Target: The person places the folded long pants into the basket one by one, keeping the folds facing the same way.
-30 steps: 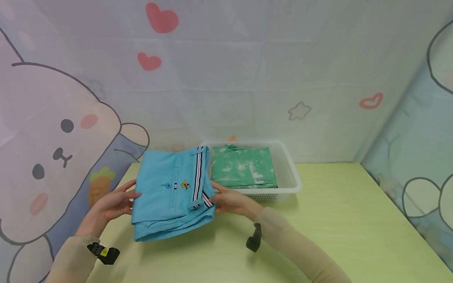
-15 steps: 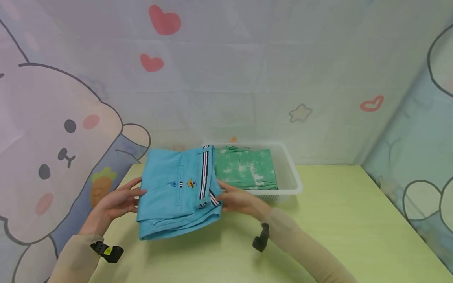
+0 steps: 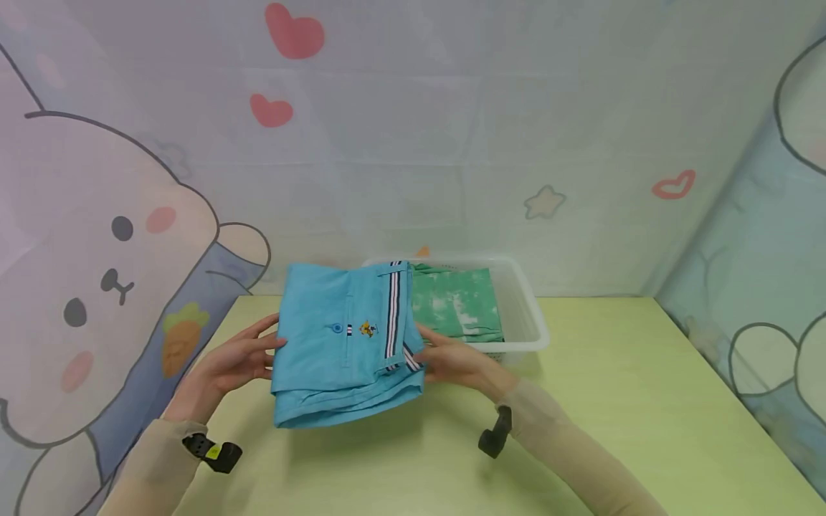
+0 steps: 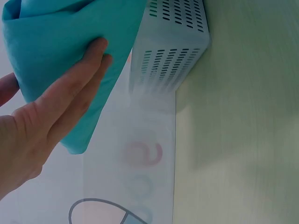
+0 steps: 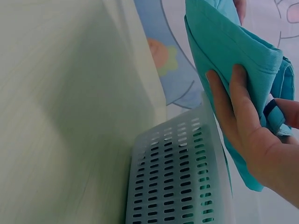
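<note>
Folded light-blue pants (image 3: 316,358) are held up above the table between both hands, their shadow falling on the surface below. A buttoned pocket, a small embroidered figure and a striped waistband face up. At the left side, my left hand (image 3: 232,362) grips the fold with the thumb on top; in the left wrist view its fingers (image 4: 77,79) lie straight along the underside. My right hand (image 3: 461,364) pinches the waistband side, thumb above and fingers (image 5: 243,95) beneath. The pants overlap the left part of a white basket (image 3: 532,315) in the head view.
A folded green and white tie-dye garment (image 3: 454,304) lies inside the basket, which has slotted walls and stands at the table's back edge. The pale yellow-green table (image 3: 613,387) reaches a printed curtain (image 3: 490,129) behind.
Both hands have carried the folded pants to the right, closer over the basket, covering more of its left side and of the green garment. The grip looks the same.
</note>
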Motion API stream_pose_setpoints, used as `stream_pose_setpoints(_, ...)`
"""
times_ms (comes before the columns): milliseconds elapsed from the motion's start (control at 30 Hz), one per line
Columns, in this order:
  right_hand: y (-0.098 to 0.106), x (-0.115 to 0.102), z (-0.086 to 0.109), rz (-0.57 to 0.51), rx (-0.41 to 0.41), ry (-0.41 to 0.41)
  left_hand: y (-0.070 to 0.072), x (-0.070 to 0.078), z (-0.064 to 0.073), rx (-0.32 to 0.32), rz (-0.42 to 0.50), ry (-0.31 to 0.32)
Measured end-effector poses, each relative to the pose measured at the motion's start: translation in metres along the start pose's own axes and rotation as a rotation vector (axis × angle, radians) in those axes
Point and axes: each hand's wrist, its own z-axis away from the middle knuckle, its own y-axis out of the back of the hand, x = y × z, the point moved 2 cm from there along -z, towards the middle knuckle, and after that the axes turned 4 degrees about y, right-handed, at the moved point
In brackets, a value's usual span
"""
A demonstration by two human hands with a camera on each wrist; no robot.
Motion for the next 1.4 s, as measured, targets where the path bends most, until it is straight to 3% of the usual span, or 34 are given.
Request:
stream_pose_setpoints(467, 0.017, -0.003, 0.022, -0.026, 0.027, 0.035, -0.019, -0.005, -0.025, -0.039, 0.055, -0.082)
stream_pose_setpoints(833, 0.023, -0.003, 0.026, -0.04, -0.016, 0.067, -0.026, -0.008, -0.034, -0.006, 0.097, -0.088)
stream_pose_setpoints(1233, 0.035, -0.009, 0.034, -0.073, 0.045, 0.079, -0.044, -0.008, -0.047, 0.025, 0.318, -0.128)
stream_pose_setpoints(1400, 0.041, -0.012, 0.035, -0.075, 0.026, 0.091, -0.051, -0.006, -0.053, 0.033, 0.354, -0.129)
